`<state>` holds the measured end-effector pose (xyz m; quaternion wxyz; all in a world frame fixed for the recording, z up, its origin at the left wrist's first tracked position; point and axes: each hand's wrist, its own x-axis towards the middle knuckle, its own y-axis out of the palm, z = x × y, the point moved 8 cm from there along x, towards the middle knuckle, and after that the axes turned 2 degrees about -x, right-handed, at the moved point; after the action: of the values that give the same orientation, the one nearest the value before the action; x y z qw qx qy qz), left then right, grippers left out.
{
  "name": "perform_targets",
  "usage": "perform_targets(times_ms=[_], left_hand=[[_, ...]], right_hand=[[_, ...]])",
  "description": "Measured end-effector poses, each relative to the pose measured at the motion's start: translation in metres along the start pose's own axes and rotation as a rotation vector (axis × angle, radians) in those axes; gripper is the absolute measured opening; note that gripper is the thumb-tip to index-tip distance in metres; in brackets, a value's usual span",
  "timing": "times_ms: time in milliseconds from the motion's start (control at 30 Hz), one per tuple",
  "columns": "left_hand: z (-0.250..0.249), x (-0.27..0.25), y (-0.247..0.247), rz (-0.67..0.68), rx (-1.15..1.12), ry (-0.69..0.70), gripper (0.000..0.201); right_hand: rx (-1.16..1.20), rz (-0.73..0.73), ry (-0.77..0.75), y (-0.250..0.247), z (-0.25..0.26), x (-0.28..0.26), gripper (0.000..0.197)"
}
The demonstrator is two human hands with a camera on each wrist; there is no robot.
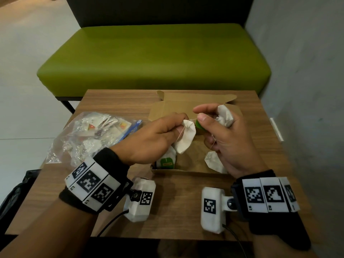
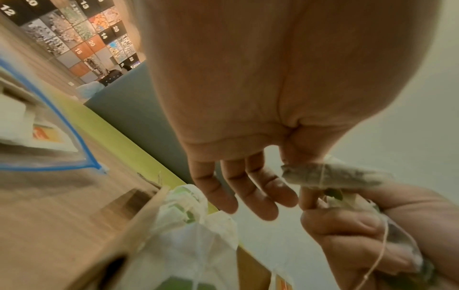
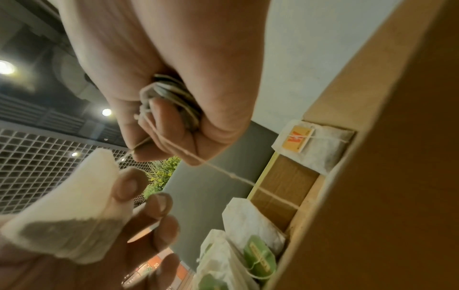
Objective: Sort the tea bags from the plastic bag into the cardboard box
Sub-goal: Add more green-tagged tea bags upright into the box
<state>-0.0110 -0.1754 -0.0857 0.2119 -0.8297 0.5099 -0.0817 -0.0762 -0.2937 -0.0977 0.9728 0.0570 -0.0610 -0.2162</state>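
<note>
At frame centre above the open cardboard box [image 1: 188, 108], the left hand [image 1: 149, 138] pinches a tea bag [image 1: 186, 138] and the right hand [image 1: 223, 135] clutches bunched tea bags [image 1: 225, 114] with a green tag [image 1: 199, 125]; tangled strings could snap or tear paper if tugged.

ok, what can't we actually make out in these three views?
- Count in the plastic bag: head view, crinkled glare; cut off in left wrist view.
- Cardboard box floor: both hands cover the middle.
- Bundle in right hand: bag count hidden by curled fingers.
- Whose string is whose: too thin.
- Left hand grip: partly hidden by its tea bag.
</note>
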Motion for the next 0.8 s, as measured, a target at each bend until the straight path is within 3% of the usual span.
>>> perform_targets(times_ms=[233, 433, 567, 733, 800], left_hand=[[0.002, 0.0, -0.006, -0.051, -0.076, -0.003, 0.017], [0.001, 0.003, -0.009, -0.166, -0.113, 0.01, 0.019], [0.0, 0.004, -0.017, -0.307, -0.165, 0.06, 0.006], [-0.007, 0.001, -0.023, -0.383, -0.2, 0.142, 0.008], [-0.011, -0.001, -0.022, -0.384, -0.205, 0.166, 0.018]], right_hand=[[0.176, 0.072, 0.103, 0.011, -0.011, 0.001, 0.008], [0.165, 0.046, 0.148, 0.019, -0.016, -0.001, 0.005], [0.195, -0.004, 0.138, 0.018, -0.014, -0.001, 0.011], [0.179, -0.025, 0.104, 0.018, -0.011, -0.001, 0.008], [0.167, -0.049, 0.086, 0.015, -0.011, 0.0, 0.007]])
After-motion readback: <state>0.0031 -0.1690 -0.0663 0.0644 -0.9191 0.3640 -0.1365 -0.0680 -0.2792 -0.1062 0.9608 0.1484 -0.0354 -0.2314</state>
